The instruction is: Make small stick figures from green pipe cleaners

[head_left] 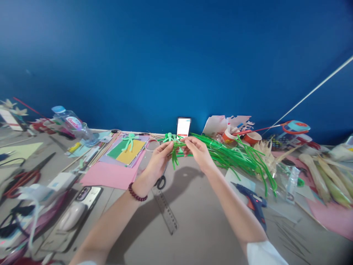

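Both my hands are raised over the middle of the table, close together. My left hand is closed, pinching a small bunch of green pipe cleaners whose ends hang down between the hands. My right hand pinches the same green strands from the other side, fingertips together. Behind the left fingertips lies a mint-green pipe-cleaner figure. A large pile of green pipe cleaners spreads out right of my right hand. Scissors and a clear ruler lie below my left hand.
A lit phone leans against the blue wall. To the left are pink paper, a plastic bottle, a white mouse on a phone, and orange-handled scissors. To the right are a glue gun, paper cups and corn husks.
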Motion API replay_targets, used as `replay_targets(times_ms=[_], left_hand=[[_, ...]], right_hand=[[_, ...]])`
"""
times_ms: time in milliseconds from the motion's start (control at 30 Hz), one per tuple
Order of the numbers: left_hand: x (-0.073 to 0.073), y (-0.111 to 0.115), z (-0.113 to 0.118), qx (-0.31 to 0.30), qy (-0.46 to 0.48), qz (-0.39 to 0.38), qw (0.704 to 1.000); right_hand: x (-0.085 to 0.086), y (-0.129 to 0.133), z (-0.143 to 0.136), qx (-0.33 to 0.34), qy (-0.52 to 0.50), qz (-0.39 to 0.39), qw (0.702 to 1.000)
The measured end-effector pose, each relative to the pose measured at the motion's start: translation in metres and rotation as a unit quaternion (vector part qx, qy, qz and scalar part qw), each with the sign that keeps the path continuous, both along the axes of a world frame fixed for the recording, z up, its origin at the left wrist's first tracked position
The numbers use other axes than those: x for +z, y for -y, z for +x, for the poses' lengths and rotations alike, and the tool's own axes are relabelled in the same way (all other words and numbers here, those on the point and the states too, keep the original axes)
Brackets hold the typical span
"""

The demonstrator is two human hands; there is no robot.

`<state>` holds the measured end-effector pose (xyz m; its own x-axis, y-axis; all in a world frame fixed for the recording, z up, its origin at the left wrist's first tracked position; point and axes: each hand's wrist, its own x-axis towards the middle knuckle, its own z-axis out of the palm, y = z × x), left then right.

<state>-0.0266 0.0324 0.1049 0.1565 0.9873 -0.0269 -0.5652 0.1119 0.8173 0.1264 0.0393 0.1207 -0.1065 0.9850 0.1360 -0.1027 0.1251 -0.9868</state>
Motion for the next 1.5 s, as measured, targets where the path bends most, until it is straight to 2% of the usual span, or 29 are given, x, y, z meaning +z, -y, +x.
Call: replay_targets(times_ms=[133,333,567,767,900,1167,1367,1500], left_hand=[[-0.003,-0.001,0.0,-0.032,0.02,0.004,0.999],[-0.003,-0.001,0.002,-0.052,0.03,-0.008,0.998],[0.0,-0.001,0.001,-0.058,0.046,-0.023,0.997],[-0.011,-0.006,-0.001,-0.034,0.046,-0.022,0.998],[-0.011,-0.006,-0.001,-0.01,0.028,-0.015,0.999],[0.001,0.0,0.0,0.024,-0.058,0.023,0.998],[0.003,-0.002,-0.004,0.005,-0.121,0.053,0.991],[0.003,-0.003,-0.002,0.036,-0.131,0.071,0.988]], right_hand=[[0.001,0.002,0.0,0.01,0.015,0.006,1.0],[-0.003,0.003,-0.001,0.013,0.019,0.049,0.999],[-0.004,0.003,-0.001,0.013,0.063,0.052,0.997],[-0.004,0.005,-0.003,-0.006,0.117,0.144,0.983],[-0.005,0.005,-0.003,-0.024,0.14,0.17,0.975],[-0.005,0.004,-0.002,-0.033,0.143,0.175,0.974],[-0.008,0.002,-0.002,-0.033,0.152,0.172,0.973],[-0.01,0.001,-0.002,-0.033,0.147,0.161,0.975]])
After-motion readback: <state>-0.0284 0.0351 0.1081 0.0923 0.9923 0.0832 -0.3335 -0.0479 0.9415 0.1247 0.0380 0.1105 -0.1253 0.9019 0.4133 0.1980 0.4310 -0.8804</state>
